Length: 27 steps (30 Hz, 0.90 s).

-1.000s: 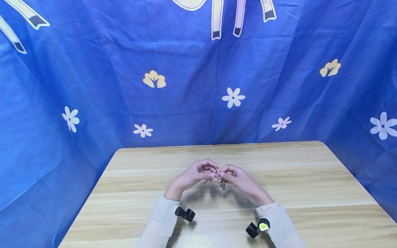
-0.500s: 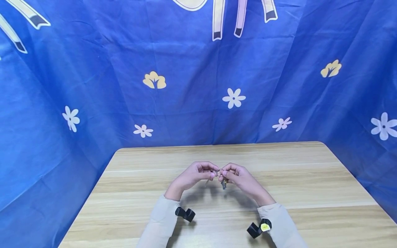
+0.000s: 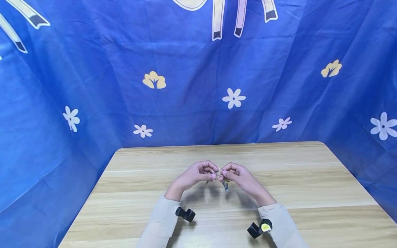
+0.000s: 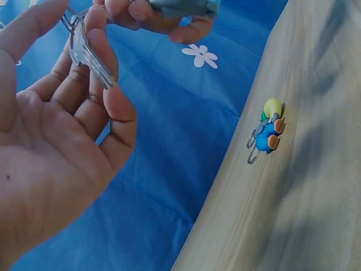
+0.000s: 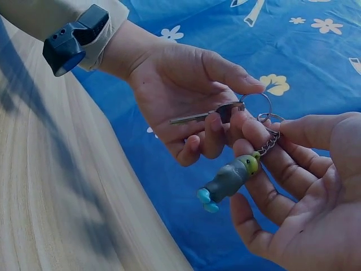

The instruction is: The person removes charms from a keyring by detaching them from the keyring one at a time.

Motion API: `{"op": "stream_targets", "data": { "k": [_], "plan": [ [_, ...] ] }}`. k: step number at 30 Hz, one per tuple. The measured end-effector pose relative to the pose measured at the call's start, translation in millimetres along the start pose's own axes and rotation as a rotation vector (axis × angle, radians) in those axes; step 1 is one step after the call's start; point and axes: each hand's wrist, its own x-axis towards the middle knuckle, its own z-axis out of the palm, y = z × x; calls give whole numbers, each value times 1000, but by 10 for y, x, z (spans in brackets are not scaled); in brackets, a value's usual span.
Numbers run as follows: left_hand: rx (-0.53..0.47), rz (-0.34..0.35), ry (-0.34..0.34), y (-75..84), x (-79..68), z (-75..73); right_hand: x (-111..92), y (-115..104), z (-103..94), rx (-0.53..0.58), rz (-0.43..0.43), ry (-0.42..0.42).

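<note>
My left hand (image 3: 195,175) pinches a silver key (image 4: 90,56) with a split ring (image 5: 256,96) at its head. The key's blade points back across the curled fingers. Facing it, my right hand (image 5: 307,186) pinches another key ring (image 5: 272,117) between thumb and forefinger, right where the two rings meet. From that ring a short chain (image 5: 271,143) carries a small figurine (image 5: 225,178) with a grey body, yellow-green head and light blue feet. It hangs below my right fingers. Both hands are held above the table, fingertips close together.
A second figurine keychain (image 4: 268,132), yellow, blue and orange with metal rings, lies on the wooden table (image 3: 139,162); the head view does not show it. Behind the table hangs a blue patterned cloth (image 3: 192,113). Black cameras (image 3: 185,214) sit on both wrists.
My right hand has shifted slightly right, and the ring between the fingertips shows more clearly. The hanging figurine has swung a little to the right. My left hand stays nearly in place.
</note>
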Motion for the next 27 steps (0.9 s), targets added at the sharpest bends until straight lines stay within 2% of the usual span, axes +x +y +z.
{"op": "stream_targets", "data": {
  "k": [13, 27],
  "plan": [
    [9, 24, -18, -14, -10, 21, -34, -16, -25, -21, 5, 23],
    [-51, 44, -135, -5, -35, 61, -52, 9, -52, -7, -2, 22]
  ]
}}
